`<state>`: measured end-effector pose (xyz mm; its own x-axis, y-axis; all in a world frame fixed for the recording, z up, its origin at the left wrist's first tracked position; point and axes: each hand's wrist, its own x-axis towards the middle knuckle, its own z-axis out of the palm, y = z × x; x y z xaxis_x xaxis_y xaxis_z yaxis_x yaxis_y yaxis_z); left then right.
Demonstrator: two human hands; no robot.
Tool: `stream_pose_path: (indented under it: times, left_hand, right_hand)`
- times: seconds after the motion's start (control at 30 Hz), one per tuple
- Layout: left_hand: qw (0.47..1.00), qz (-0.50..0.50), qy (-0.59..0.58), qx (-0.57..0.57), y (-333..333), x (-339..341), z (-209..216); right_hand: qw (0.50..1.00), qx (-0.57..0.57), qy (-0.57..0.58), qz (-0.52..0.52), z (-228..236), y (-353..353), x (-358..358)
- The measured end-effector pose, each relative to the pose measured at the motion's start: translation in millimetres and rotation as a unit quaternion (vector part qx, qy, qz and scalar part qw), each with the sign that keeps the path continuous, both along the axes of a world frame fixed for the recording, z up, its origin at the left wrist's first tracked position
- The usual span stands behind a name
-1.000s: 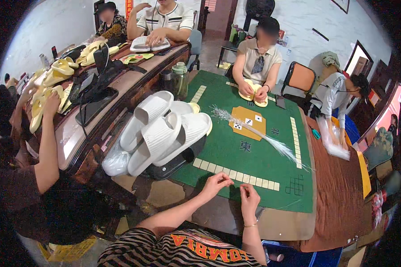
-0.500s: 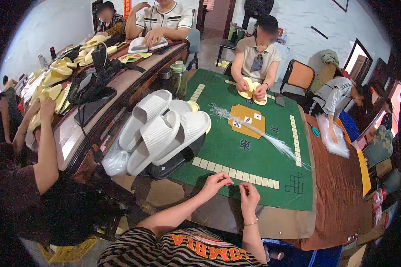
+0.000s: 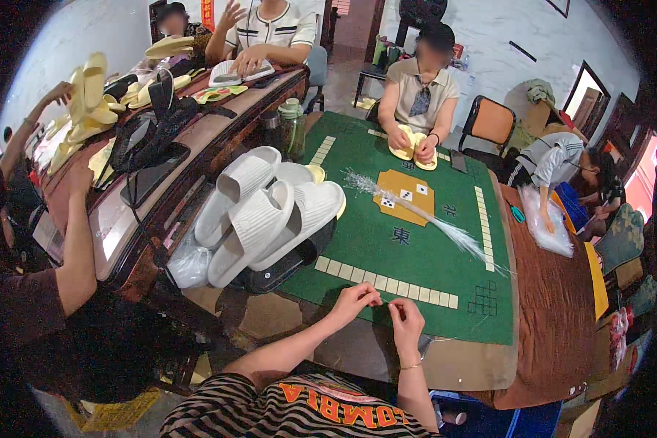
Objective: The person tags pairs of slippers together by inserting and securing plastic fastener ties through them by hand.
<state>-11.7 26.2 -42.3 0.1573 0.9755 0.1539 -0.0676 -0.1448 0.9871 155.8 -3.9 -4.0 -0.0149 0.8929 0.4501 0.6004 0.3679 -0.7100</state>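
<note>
My left hand [image 3: 356, 301] and my right hand [image 3: 407, 320] are close together above the near edge of the green mat [image 3: 416, 266]. Both have thumb and fingertips pinched, a small gap apart, on a thin clear strand that barely shows between them. A fine length of this strand [image 3: 456, 339] curves out beside my right hand. Beyond my hands, a bundle of clear plastic strands [image 3: 449, 232] lies across the mat. To the left, pale grey slippers [image 3: 259, 219] are piled at the table's edge, over a black sole and a clear plastic bag [image 3: 190, 259].
A green bottle [image 3: 292, 128] stands behind the slippers. Across the table, a person holds yellow slippers [image 3: 414, 150]. Teal scissors [image 3: 517, 214] and clear bags [image 3: 546, 223] lie on the brown cloth [image 3: 547, 321] at right. More yellow slippers [image 3: 87, 139] cover the left table; several co-workers sit around.
My hands stay nearly in place, fingertips shifting slightly. At left, a co-worker's hand has risen, with yellow slippers lifted beside it. The bending person at right has shifted slightly.
</note>
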Motion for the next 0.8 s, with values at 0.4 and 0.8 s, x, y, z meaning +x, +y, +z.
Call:
stream_pose_path:
  times: [0.4,0.8]
  left_hand:
    - [1.000,-0.003,-0.026,0.011,-0.3,3.5,-0.6]
    - [1.000,-0.008,-0.009,-0.009,1.5,5.2,0.0]
  right_hand:
    - [1.000,-0.004,0.016,-0.013,-7.1,2.0,2.1]
    - [1.000,0.009,-0.016,-0.022,-7.3,0.8,2.4]
